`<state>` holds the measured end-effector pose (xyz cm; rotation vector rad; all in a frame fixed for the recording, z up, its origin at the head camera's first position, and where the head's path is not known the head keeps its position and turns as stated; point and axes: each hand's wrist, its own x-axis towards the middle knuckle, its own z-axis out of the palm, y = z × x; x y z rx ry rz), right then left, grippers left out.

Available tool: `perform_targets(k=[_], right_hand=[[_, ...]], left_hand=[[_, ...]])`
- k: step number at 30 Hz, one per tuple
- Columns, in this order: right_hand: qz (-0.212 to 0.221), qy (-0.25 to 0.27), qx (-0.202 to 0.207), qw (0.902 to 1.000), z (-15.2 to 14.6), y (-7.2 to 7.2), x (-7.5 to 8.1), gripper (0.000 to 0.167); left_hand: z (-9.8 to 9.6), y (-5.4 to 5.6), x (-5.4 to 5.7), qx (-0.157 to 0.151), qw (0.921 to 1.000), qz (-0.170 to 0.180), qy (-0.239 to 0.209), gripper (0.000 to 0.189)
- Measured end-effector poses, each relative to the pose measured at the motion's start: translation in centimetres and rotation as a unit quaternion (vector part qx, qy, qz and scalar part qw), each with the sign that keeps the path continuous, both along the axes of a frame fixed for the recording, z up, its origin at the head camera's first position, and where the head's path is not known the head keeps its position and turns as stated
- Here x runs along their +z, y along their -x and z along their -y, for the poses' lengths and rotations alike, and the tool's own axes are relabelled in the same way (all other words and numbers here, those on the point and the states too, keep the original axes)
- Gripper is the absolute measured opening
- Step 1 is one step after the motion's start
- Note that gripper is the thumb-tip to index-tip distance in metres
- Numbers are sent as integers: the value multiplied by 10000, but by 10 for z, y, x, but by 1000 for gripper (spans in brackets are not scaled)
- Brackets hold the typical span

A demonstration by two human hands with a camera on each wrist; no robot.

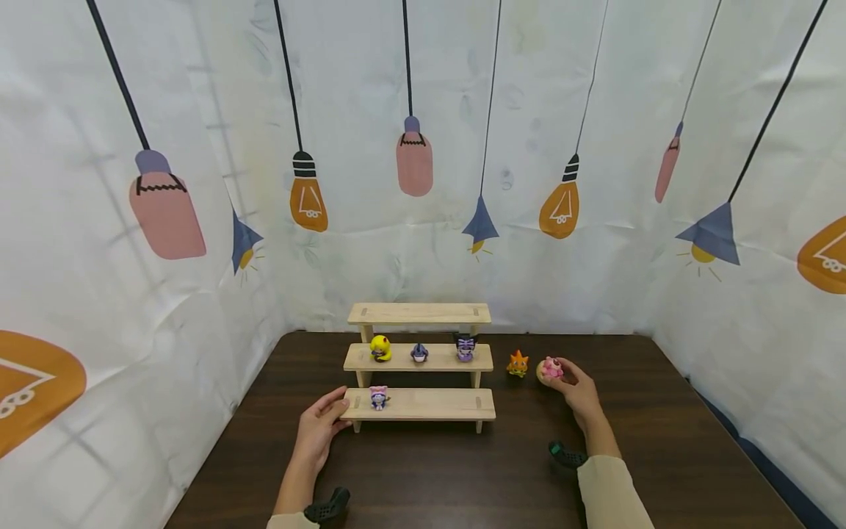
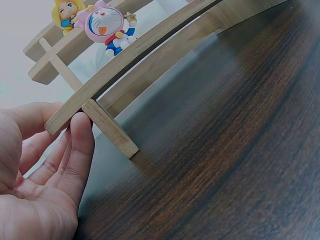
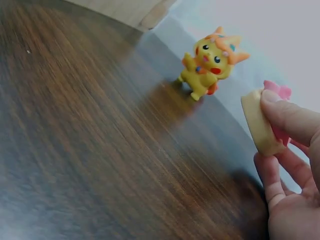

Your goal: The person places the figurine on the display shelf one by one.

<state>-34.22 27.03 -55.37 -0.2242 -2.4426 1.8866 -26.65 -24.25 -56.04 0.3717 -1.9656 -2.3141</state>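
My left hand (image 1: 317, 430) grips the left end of the lowest step of a three-tier wooden display shelf (image 1: 429, 404), its fingers curled round the board's end. On that step stands a blue-and-white cat figurine (image 2: 106, 27) in a pink hood. My right hand (image 1: 578, 393) pinches a pink figurine (image 1: 550, 368) with a round cream base (image 3: 261, 125), held tilted beside the shelf. Just left of it, an orange-and-yellow Pikachu figurine (image 3: 207, 65) stands upright on the table. The pink figurine's front is mostly hidden by fingers in the right wrist view.
The middle step carries a yellow figurine (image 1: 380, 348), a small blue-purple figurine (image 1: 419, 353) and a purple figurine with dark ears (image 1: 465, 347). All stand on a dark wooden table (image 1: 423, 477). A white curtain (image 1: 370, 272) with printed lamps surrounds the back and sides.
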Motion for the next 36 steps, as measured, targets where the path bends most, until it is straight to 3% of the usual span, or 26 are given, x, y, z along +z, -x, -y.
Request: perform_targets(k=[7,14,23,36], right_hand=[[99,513,-62,9986,1,-15,-2,77],[11,577,-159,9982,4,-26,-5,76],[-79,525,-367,9979,10,-29,-1,72],[-509,348,115,9980,30,-33,21,67]], left_hand=[[0,-1,1,39,10000,-22,-16,51],[-1,-1,1,10,10000,-77,-15,51],[-2,-1,4,-21,10000,-82,41,49],[-2,-1,1,16,10000,-44,23,50]])
